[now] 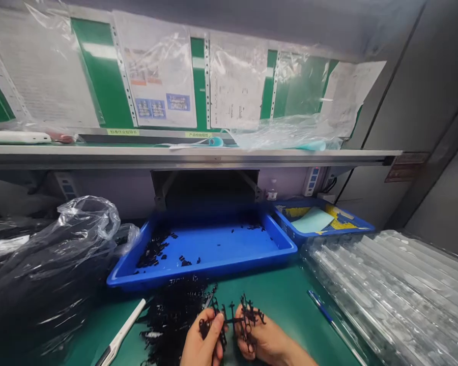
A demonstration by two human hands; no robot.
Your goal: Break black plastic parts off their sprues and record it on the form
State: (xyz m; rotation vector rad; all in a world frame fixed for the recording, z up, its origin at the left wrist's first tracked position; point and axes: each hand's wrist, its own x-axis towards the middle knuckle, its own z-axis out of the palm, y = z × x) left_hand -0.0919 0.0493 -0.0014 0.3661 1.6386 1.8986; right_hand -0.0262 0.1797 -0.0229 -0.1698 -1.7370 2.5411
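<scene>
Both of my hands are at the lower middle, above the green table top. My left hand is closed, thumb on top, around the left side of a black plastic sprue with small moulded branches and rings. On its other side my right hand has its fingers curled round the branches. A thin black bar spans the gap between the hands. Beside my left hand lies a dense heap of similar black plastic pieces.
Behind the heap stands a blue tray with small black bits. A clear plastic bag of dark contents is at left, near a white-and-black tool. At right are a blue pen, clear plastic trays and a blue basket. A shelf crosses above.
</scene>
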